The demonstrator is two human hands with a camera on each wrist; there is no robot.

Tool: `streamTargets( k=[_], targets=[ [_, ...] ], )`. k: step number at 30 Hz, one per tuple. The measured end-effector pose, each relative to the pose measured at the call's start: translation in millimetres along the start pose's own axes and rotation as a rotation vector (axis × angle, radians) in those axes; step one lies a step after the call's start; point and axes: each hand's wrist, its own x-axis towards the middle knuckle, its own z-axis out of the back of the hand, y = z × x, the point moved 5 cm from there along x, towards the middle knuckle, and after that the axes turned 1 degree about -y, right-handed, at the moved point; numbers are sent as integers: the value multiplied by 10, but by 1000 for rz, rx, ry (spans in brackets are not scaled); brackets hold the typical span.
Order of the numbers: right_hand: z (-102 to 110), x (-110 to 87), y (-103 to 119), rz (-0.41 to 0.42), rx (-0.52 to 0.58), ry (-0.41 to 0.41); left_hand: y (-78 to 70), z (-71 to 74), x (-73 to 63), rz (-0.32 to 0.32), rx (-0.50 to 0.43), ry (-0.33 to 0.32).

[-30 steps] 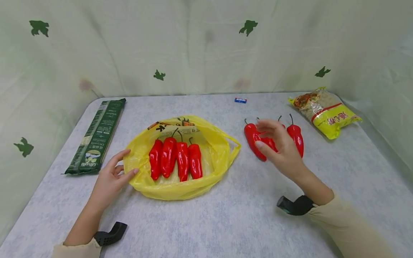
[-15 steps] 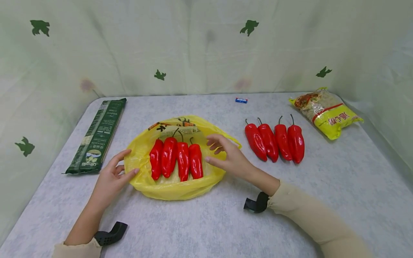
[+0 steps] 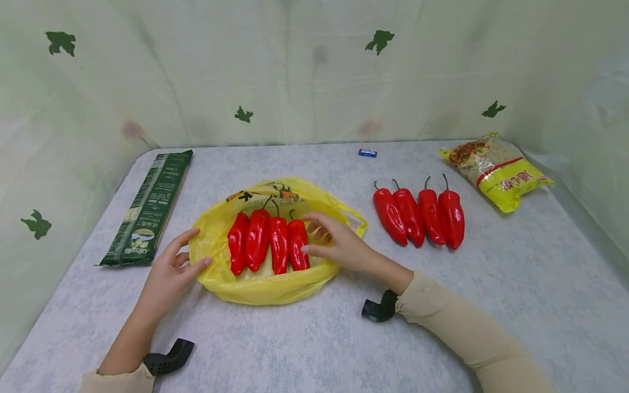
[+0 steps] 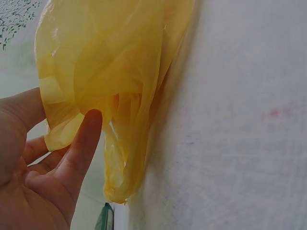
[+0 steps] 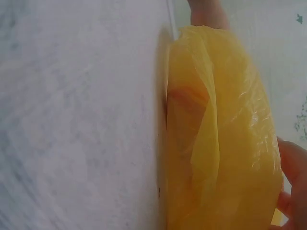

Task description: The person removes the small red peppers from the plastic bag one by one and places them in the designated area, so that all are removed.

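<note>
A yellow plastic bag (image 3: 275, 289) lies with its mouth wide, and several red peppers (image 3: 257, 240) rest side by side inside it. At the bag's left rim, my left hand (image 3: 169, 275) holds the plastic, thumb on one side and fingers on the other; the left wrist view shows the thumb (image 4: 88, 129) against the film. My right hand (image 3: 339, 243) reaches in over the right rim, its fingers gently bent. Its thumb and fingertips are right at the right side of the rightmost pepper (image 3: 298, 245). The bag hides part of this hand in the right wrist view.
Several more red peppers (image 3: 425, 215) lie in a row right of the bag. A yellow-ended food packet (image 3: 498, 169) sits at the back right, and a long green packet (image 3: 147, 210) at the left. A small blue wrapped piece (image 3: 367, 153) lies near the table's far edge.
My right hand has moved left from above the peppers on the table into the bag, up to the rightmost pepper there. My left hand has stayed at the rim.
</note>
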Motion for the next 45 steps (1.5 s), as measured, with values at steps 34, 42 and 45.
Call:
streamTargets(
  k=[34, 42, 45],
  targets=[
    [-201, 89, -166, -141, -167, 124, 9, -35, 3, 28, 34, 5],
    [-257, 142, -142, -182, -298, 93, 16, -45, 11, 25, 33, 5],
    [-272, 153, -127, -196, -316, 66, 20, -47, 14, 25, 34, 5]
  ],
)
